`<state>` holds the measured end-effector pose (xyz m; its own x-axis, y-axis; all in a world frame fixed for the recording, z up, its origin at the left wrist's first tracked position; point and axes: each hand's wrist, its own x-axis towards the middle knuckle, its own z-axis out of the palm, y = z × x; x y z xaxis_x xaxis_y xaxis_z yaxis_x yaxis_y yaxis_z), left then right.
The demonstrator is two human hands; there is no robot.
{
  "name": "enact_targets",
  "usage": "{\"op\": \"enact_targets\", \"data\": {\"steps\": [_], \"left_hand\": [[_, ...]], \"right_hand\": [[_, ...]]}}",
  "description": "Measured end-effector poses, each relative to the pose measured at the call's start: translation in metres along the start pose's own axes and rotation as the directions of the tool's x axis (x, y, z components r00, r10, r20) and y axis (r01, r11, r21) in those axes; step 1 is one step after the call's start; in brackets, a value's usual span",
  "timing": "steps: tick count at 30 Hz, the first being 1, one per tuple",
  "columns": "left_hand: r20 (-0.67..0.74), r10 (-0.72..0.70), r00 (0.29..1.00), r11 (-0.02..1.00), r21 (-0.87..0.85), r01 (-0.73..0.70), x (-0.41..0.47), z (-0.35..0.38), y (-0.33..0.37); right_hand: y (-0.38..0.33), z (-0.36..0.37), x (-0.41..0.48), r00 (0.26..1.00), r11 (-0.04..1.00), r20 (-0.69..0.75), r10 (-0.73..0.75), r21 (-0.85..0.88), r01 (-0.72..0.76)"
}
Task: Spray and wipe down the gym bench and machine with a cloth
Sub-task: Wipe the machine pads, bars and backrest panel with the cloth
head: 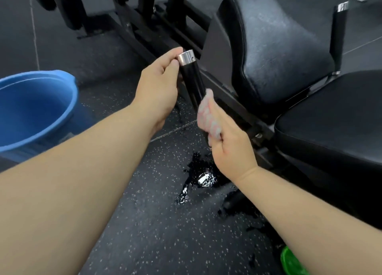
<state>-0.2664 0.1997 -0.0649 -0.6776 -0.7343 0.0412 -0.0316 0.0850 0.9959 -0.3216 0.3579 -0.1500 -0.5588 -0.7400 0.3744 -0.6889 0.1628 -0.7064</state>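
Observation:
A black machine handle (193, 79) with a chrome end cap (185, 57) sticks up at the centre. My left hand (160, 88) holds its top, thumb and fingers around the cap. My right hand (225, 139) grips a blurred pinkish-white cloth (206, 114) wrapped against the handle's lower part. The black padded backrest (275, 47) stands to the right, its surface speckled with droplets. The black seat pad (334, 117) lies lower right.
A blue bucket (39, 109) stands on the speckled rubber floor at left. A wet puddle (198, 177) shines on the floor below my hands. A green object (289, 260) peeks out bottom right, partly behind my right forearm. Black machine frame bars (144, 26) run behind.

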Motion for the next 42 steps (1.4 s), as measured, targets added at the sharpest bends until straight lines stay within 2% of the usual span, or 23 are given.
{"op": "enact_targets", "data": {"steps": [3,5,8,9,11,13,14,15,17,19,20,22,25,26,28,32,35,38,42], "left_hand": [[0.019,-0.018,1.000,0.999,0.029,0.018,-0.004,-0.004,-0.001],[0.047,-0.035,0.998,0.999,0.011,0.035,-0.007,-0.008,-0.005],[0.074,-0.101,0.992,0.992,-0.072,0.106,-0.008,-0.011,-0.010],[0.079,-0.137,0.987,0.983,-0.113,0.146,-0.009,-0.012,-0.011],[0.044,-0.176,0.983,0.969,-0.167,0.181,-0.014,-0.015,-0.013],[-0.035,-0.218,0.975,0.959,-0.195,0.207,-0.017,-0.020,-0.016],[-0.072,-0.248,0.966,0.951,-0.211,0.228,-0.019,-0.023,-0.018],[-0.106,-0.269,0.957,0.944,-0.225,0.240,-0.019,-0.026,-0.018],[-0.139,-0.288,0.947,0.943,-0.215,0.255,-0.021,-0.035,-0.019],[-0.128,-0.268,0.955,0.954,-0.171,0.245,-0.024,-0.040,-0.021],[-0.117,-0.253,0.960,0.962,-0.140,0.236,-0.024,-0.041,-0.021],[-0.086,-0.233,0.969,0.970,-0.087,0.226,-0.025,-0.038,-0.019],[-0.055,-0.225,0.973,0.973,-0.075,0.220,-0.026,-0.024,-0.018],[-0.055,-0.229,0.972,0.971,-0.079,0.224,-0.027,-0.018,-0.018],[-0.068,-0.226,0.972,0.970,-0.101,0.219,-0.028,-0.010,-0.016],[-0.126,-0.162,0.979,0.975,-0.171,0.139,-0.024,-0.010,-0.008],[-0.180,-0.045,0.983,0.999,-0.031,0.040,-0.023,-0.012,-0.007],[-0.105,0.013,0.994,0.994,0.112,-0.001,-0.031,-0.005,-0.010],[-0.052,0.008,0.999,0.993,0.115,-0.002,-0.038,0.007,-0.012]], "right_hand": [[0.011,-0.006,-0.033,0.994,0.994,0.036,0.107,0.027,-0.108],[-0.003,-0.016,-0.011,0.982,0.973,-0.047,0.185,0.147,-0.177],[-0.054,-0.034,0.064,0.976,0.974,-0.210,0.049,0.227,0.000],[-0.070,-0.035,0.086,0.984,0.982,-0.175,0.019,0.187,0.014],[-0.093,-0.029,0.124,1.000,0.998,0.024,-0.013,-0.053,0.015],[-0.098,-0.020,0.151,0.980,0.939,0.195,0.045,-0.343,0.025],[-0.095,-0.018,0.158,0.974,0.923,0.201,0.103,-0.385,-0.018],[-0.094,-0.019,0.162,0.969,0.932,0.184,0.166,-0.349,-0.094],[-0.087,-0.022,0.152,0.961,0.968,0.124,0.245,-0.095,-0.234],[-0.078,-0.024,0.126,0.984,0.974,0.020,0.175,0.145,-0.176],[-0.078,-0.025,0.113,0.992,0.968,0.014,0.127,0.215,-0.127],[-0.077,-0.028,0.105,0.995,0.969,0.068,0.066,0.232,-0.081],[-0.080,-0.036,0.137,0.970,0.972,0.149,0.195,0.104,-0.211],[-0.080,-0.037,0.143,0.952,0.955,0.173,0.253,0.113,-0.274],[-0.072,-0.036,0.141,0.935,0.916,0.173,0.309,0.209,-0.342],[-0.044,-0.033,0.090,0.935,0.795,0.118,0.333,0.498,-0.346],[-0.027,-0.032,0.063,0.927,0.843,0.145,0.345,0.387,-0.374],[-0.016,-0.034,0.044,0.914,0.879,0.158,0.374,0.255,-0.404],[0.003,-0.042,0.003,0.852,0.882,0.252,0.458,-0.007,-0.472]]}}
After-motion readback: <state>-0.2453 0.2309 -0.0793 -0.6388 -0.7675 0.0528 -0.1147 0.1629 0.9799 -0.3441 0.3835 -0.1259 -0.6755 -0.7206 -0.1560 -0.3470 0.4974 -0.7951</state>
